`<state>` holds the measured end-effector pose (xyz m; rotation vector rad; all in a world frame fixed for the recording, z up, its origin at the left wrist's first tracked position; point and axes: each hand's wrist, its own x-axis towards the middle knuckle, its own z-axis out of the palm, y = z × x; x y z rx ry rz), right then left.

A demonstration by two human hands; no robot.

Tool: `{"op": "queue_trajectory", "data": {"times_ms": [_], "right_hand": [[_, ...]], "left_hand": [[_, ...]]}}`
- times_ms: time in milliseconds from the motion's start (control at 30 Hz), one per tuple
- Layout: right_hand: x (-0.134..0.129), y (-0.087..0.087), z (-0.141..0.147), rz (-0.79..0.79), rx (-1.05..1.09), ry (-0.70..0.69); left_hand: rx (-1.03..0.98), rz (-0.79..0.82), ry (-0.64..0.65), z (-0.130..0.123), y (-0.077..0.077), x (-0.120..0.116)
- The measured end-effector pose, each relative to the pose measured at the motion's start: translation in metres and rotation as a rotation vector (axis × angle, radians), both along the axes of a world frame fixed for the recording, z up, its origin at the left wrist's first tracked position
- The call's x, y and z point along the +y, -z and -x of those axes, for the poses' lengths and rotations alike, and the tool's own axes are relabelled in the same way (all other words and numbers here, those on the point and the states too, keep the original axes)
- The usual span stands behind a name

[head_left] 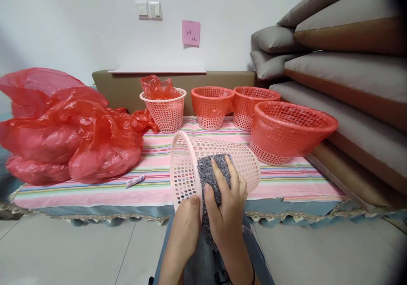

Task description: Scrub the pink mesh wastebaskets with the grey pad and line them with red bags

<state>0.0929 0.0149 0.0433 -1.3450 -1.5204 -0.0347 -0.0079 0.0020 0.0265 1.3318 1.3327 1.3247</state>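
A pale pink plastic waste basket (235, 149) with a lattice of holes lies on its side over my lap, its mouth to the left. My left hand (186, 225) is closed around the basket's rim near its lower edge. With spread fingers, my right hand (227, 204) presses a grey speckled cloth (211, 175) flat against the basket's outer side. Part of the cloth hangs down between my forearms. The underside of the basket is hidden.
Upright baskets lined with red bags (212, 100) (252, 98) (286, 126) stand behind and right. A white basket (168, 117) holds a crumpled red bag (157, 88). Bulging red bags (101, 141) lie left, near a small tube (135, 181). Grey-brown cushions (356, 77) are stacked right. Striped cloth (159, 187) covers the seat.
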Motion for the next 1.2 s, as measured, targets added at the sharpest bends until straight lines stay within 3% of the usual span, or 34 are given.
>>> {"op": "queue_trajectory", "data": {"times_ms": [233, 367, 433, 567, 800, 933, 1100, 1200], "right_hand": [[0.001, 0.002, 0.004, -0.015, 0.032, -0.01], [0.0, 0.005, 0.01, -0.167, 0.109, 0.073], [0.0, 0.008, 0.012, -0.23, 0.076, 0.036], [-0.004, 0.013, 0.014, -0.132, -0.098, -0.073], [-0.006, 0.011, 0.016, -0.073, -0.138, -0.051], [0.014, 0.017, -0.008, -0.071, -0.075, 0.015], [0.043, 0.036, -0.063, -0.049, 0.013, 0.194], [0.049, 0.044, -0.081, -0.027, 0.048, 0.253]], "left_hand": [[-0.105, -0.07, 0.022, -0.012, -0.007, 0.0], [-0.07, -0.073, 0.066, -0.004, -0.002, 0.002], [-0.07, -0.078, 0.052, 0.001, 0.001, 0.001], [-0.08, -0.051, -0.001, 0.008, 0.007, -0.003], [-0.087, -0.021, -0.038, 0.011, 0.01, -0.007], [-0.154, 0.025, -0.012, 0.017, 0.011, -0.006], [-0.175, 0.036, 0.068, 0.033, 0.018, -0.007], [-0.185, 0.034, 0.091, 0.036, 0.02, -0.008]]}}
